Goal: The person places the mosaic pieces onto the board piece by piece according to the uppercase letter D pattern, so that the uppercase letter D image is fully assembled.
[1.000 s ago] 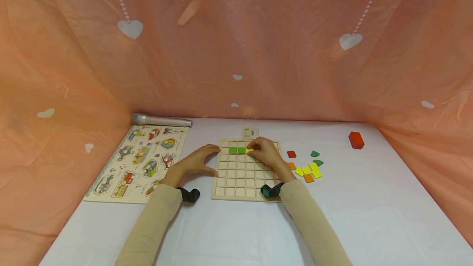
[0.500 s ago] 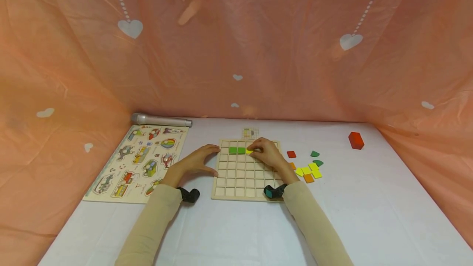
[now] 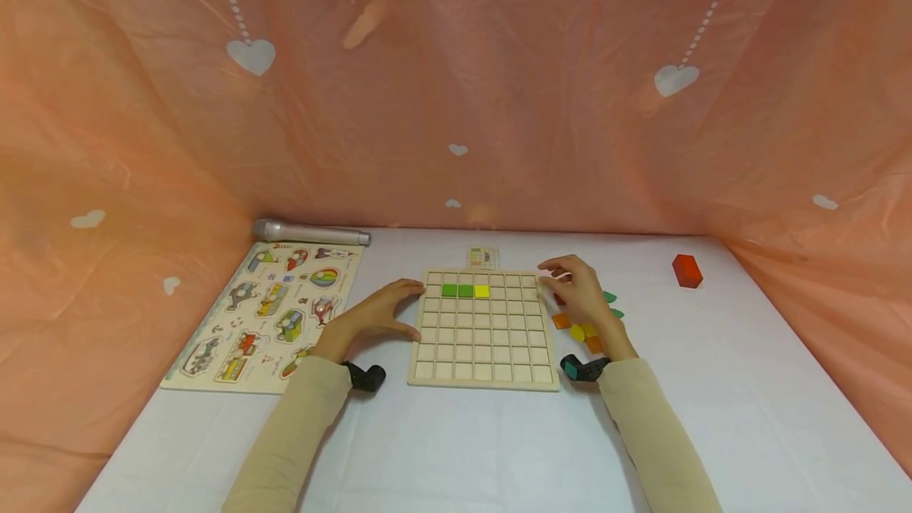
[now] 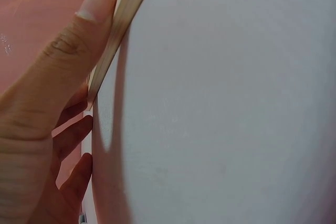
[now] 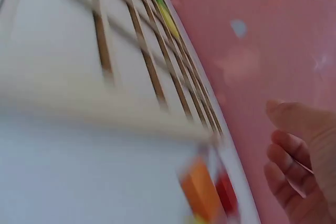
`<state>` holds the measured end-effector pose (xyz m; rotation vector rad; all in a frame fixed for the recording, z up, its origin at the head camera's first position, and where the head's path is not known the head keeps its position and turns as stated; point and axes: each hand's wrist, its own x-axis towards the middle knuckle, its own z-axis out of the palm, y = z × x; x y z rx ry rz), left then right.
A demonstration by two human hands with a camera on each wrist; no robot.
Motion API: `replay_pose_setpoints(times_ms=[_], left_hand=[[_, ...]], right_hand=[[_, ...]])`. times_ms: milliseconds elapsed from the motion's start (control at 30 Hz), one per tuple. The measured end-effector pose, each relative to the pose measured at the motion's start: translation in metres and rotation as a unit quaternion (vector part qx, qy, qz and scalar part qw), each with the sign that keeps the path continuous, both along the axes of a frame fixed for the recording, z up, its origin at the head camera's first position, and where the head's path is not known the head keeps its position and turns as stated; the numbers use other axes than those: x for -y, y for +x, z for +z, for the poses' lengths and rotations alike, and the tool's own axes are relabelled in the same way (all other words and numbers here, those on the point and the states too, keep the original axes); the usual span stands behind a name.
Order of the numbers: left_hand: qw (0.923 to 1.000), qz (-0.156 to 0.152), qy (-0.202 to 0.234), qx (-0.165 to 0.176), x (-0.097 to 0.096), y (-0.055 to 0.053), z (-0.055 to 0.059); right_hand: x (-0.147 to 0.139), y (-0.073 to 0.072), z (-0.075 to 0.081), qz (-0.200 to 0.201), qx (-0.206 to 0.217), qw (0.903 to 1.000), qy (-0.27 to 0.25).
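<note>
A wooden grid board [image 3: 463,332] lies flat on the table, with two green square tiles [image 3: 457,290] and one yellow square tile [image 3: 482,291] side by side in its second row from the back. My left hand [image 3: 374,313] rests at the board's left edge, thumb and fingers spread; in the left wrist view the thumb [image 4: 79,40] lies against the wooden edge [image 4: 126,17]. Just past the right edge, my right hand [image 3: 580,295] hovers over loose pieces with relaxed fingers and nothing between them. It hides some of those pieces, among them part of a red tile [image 3: 560,300].
Right of the board lie orange tiles [image 3: 561,321], yellow tiles [image 3: 577,332] and green quarter-round pieces [image 3: 617,313]. A red block [image 3: 687,271] stands farther right. Behind the board is a small pattern card [image 3: 483,257]. To the left are a picture puzzle board [image 3: 242,323] and a microphone [image 3: 313,233].
My right hand has let go of the yellow tile, which stays in the grid beside the green ones, and has moved right to the loose pieces. The left hand has kept its place.
</note>
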<state>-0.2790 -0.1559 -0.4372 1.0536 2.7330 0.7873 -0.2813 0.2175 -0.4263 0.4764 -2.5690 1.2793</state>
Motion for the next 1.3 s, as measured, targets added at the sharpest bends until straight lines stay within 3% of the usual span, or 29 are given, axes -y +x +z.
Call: replay_pose_setpoints(times_ms=[167, 300, 467, 633, 933, 1300], left_hand=[[1.0000, 0.005, -0.002, 0.005, 0.000, 0.001, 0.001], [1.0000, 0.006, -0.001, 0.004, -0.001, 0.001, 0.001], [1.0000, 0.006, -0.003, 0.004, -0.001, 0.001, 0.001], [1.0000, 0.002, -0.003, 0.000, -0.001, 0.001, 0.001], [1.0000, 0.002, 0.003, 0.000, -0.001, 0.003, 0.003], [1.0000, 0.004, 0.002, 0.003, -0.001, 0.002, 0.002]], right_hand=[[-0.038, 0.009, 0.000, -0.107, -0.016, 0.9936, 0.032], [-0.060, 0.015, -0.003, -0.183, 0.017, 0.9810, 0.062], [-0.073, 0.021, -0.007, -0.224, 0.073, 0.9662, 0.104], [-0.075, 0.022, -0.008, -0.226, 0.117, 0.9577, 0.135], [-0.073, 0.017, -0.011, -0.129, 0.077, 0.9837, 0.098], [-0.073, 0.016, -0.014, -0.121, 0.063, 0.9820, 0.131]])
